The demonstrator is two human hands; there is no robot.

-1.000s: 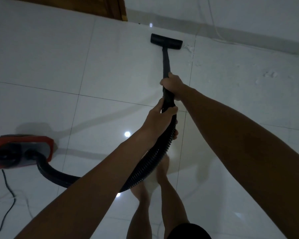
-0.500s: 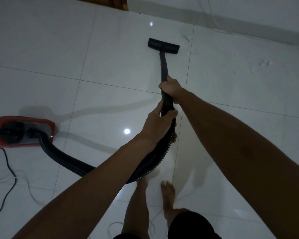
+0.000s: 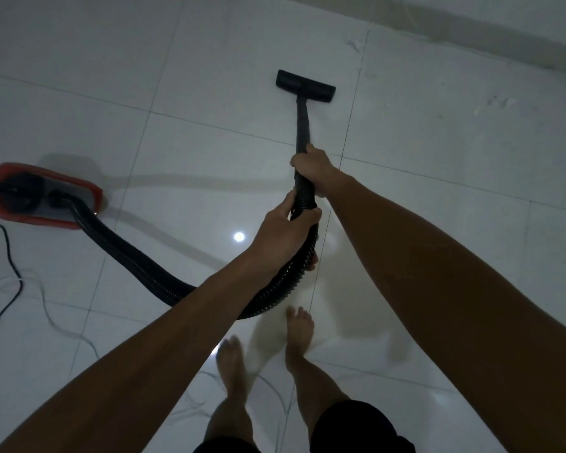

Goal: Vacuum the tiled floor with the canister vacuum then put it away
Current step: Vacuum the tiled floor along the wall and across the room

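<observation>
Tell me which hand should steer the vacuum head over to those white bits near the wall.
Probably the right hand. It grips the rigid wand nearer the floor head, and the debris lies ahead to the right. The left hand holds the flexible hose behind it, so it steers less directly.

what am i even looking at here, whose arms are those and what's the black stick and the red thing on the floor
The picture comes from a camera worn on a person's head, looking down, so the two arms are the wearer's own, and their bare feet show below. The black stick is the wand of a vacuum cleaner. The right hand grips it higher up, and the left hand grips where the ribbed hose joins. At the wand's far end the flat floor nozzle rests on the white tiled floor. The red thing is the canister vacuum, the motor body, with a dark power cord trailing beside it.
</observation>
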